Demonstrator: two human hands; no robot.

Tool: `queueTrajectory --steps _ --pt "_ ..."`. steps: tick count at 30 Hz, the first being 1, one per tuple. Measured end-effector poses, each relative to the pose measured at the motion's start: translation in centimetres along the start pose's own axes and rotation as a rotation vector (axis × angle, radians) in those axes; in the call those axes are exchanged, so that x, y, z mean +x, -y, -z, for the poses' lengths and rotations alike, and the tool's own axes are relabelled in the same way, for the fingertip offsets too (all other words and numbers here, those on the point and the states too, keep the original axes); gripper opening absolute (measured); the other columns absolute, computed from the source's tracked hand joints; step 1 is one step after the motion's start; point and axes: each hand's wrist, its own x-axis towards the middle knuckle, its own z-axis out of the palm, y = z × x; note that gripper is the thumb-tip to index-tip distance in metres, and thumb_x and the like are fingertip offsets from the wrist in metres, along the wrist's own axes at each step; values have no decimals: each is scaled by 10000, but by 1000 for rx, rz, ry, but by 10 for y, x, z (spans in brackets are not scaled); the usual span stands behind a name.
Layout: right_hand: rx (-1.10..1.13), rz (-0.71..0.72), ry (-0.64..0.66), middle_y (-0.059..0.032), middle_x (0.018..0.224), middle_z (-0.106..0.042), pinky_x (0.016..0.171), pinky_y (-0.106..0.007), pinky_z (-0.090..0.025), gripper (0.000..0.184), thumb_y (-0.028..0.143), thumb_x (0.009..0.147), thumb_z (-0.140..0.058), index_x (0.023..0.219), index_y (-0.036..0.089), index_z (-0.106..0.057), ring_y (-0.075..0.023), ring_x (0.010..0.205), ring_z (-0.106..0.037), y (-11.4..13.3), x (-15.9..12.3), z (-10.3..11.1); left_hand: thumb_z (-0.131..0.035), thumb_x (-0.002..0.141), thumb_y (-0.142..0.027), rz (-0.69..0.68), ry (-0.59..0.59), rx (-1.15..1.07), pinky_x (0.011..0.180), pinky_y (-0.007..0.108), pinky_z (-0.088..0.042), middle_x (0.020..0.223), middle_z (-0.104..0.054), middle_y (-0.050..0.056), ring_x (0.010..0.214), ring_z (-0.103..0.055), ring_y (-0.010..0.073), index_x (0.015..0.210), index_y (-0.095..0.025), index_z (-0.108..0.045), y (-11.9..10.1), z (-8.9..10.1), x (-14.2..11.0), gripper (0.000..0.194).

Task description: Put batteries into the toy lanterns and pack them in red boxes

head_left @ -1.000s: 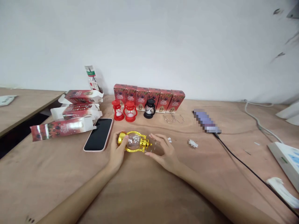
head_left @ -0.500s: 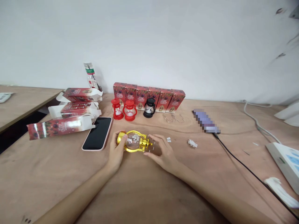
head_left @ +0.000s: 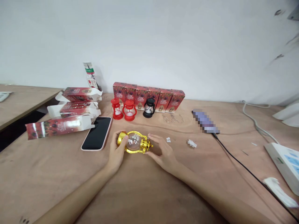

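Observation:
A gold toy lantern (head_left: 134,142) with a clear bulb lies on its side above the table, its finial pointing right. White bits show inside the bulb. My left hand (head_left: 118,149) is closed round its gold base, thumb on top. At the other end, my right hand (head_left: 164,152) has thumb and fingers on opposite sides of the lantern's cap. A thin wire handle is pinched between those fingertips, now mostly hidden against the cap. Behind stand two red lanterns (head_left: 129,110) and a black lantern (head_left: 149,108). Several bent wire handles (head_left: 173,118) lie to their right.
Red printed boxes (head_left: 154,96) stand in a row by the wall. Opened boxes (head_left: 62,127) lie left, near a bottle (head_left: 90,76) and a black-screened phone (head_left: 97,133). Right are a second phone (head_left: 205,121) on a cable (head_left: 243,166), white scraps (head_left: 192,143) and a white box (head_left: 283,163).
My right hand has moved slightly left, bringing the wire handle up to the lantern's cap. The left hand keeps its hold on the base.

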Motion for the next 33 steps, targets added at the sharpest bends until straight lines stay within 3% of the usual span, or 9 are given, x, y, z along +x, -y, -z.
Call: queueTrajectory --steps 20,33 --pt "30 10 -18 -125 1169 -617 897 -376 -548 489 266 886 -562 1340 225 -389 -219 1112 -602 2 0 0 -602 753 -446 -115 -20 49 768 278 -474 986 -602 32 868 -575 185 956 -201 -570 -4 1 -3 320" --pt "30 9 -27 -128 1151 -600 885 -351 -545 529 189 855 -560 1351 214 -378 -217 1089 -598 3 -1 0 -585 801 -450 -125 21 -26 923 347 -431 1038 -583 40 1024 -552 222 1015 -208 -565 -1 2 -4 323"
